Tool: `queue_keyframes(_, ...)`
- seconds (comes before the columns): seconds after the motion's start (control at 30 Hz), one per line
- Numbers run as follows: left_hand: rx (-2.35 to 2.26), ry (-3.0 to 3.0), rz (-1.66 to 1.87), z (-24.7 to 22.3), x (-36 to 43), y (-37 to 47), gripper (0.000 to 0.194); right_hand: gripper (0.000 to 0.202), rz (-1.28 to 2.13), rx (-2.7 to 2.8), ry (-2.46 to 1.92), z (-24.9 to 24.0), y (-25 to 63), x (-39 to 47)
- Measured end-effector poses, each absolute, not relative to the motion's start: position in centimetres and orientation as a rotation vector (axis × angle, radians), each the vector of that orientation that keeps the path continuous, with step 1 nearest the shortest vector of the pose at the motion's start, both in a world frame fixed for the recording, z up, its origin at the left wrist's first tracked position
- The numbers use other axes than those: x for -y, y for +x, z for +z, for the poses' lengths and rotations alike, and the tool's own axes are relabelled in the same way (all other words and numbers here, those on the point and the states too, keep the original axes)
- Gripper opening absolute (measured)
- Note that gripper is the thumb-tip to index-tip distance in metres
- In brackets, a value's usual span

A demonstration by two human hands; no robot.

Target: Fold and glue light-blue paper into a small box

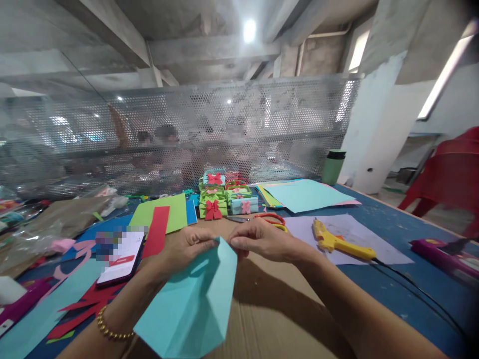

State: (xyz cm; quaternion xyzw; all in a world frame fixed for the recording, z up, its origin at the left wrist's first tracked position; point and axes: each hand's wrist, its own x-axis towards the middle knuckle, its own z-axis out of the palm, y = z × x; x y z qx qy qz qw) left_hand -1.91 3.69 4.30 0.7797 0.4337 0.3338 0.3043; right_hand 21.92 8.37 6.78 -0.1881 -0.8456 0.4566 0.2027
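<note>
Head view, nearest first. Turquoise paper sheet [194, 304] held up just above the cardboard mat [269, 309], folded lengthwise at least once, lower end hanging toward the camera. Left hand [187, 247] pinching the top edge at its left corner, wrist wearing a gold bead bracelet [110, 329]. Right hand [262, 239] pinching the same top edge just beside it, fingertips nearly touching. Both hands closed on the sheet, apparently pressing or starting a crease at the top; hard to tell which, fingers hiding the fold.

Farther back on the blue tabletop [392, 284]: a cluster of finished small paper boxes [224, 197] with bows, green and light blue, stacked together. So several pieces complete, this sheet only at early folding, no bow or handle on it yet.

Left of the hands: a phone [119, 257] lying flat, a red paper strip [156, 232] over a green sheet [164, 212], red scraps [86, 304] near the edge. Right of the hands: a yellow glue gun [339, 242] resting untouched on white paper, orange-handled scissors [269, 218] behind the knuckles, more coloured sheets [303, 195] stacked beyond.
</note>
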Motion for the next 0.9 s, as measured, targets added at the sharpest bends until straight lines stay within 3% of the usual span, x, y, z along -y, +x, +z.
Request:
queue_keyframes(0.2, -1.213, 2.078, 0.972, 4.0, -3.6, -2.2, 0.034, 0.024, 1.452, 2.307, -0.521, 6.9, 22.2, -8.3)
queue_keyframes(0.4, -1.222, 2.204, 0.911, 3.9, -3.7, -2.3, 0.036, 0.007, 1.274, 2.321, -0.637, 7.0, 21.8, -7.4)
queue_keyframes(0.9, -1.173, 2.04, 0.871, 3.4, -4.0, -2.2, 0.038, 0.017, 0.917, 2.393, -0.693, 7.2, 21.1, -6.7)
